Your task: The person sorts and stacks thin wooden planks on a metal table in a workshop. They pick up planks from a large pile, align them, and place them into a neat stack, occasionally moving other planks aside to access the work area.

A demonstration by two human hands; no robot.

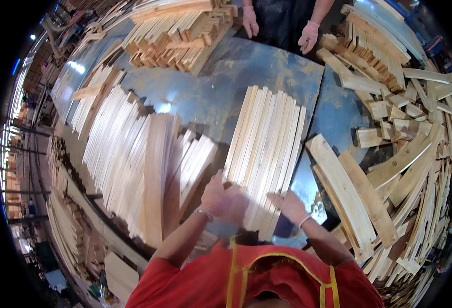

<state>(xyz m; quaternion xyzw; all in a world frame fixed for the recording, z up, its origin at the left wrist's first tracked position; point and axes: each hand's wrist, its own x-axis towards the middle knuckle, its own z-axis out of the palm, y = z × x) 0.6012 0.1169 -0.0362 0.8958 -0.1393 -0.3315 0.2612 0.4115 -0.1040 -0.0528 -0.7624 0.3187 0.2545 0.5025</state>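
A row of pale wooden strips (264, 143) lies side by side on the metal table in front of me, their far ends slightly uneven. My left hand (217, 197), in a light pink glove, presses against the row's near left side with its fingers curled in, partly hidden by the strips. On the near right side, my right hand (290, 206), gloved alike, has its fingers bent over the outer strips. Together the two hands grip the row from both sides.
Left of me stands a long row of upright boards (120, 159). A stacked wood pile (172, 38) sits at the far left of the blue-grey metal table (226, 66). Loose boards (346, 200) heap up on the right. Across the table are a co-worker's gloved hands (308, 37).
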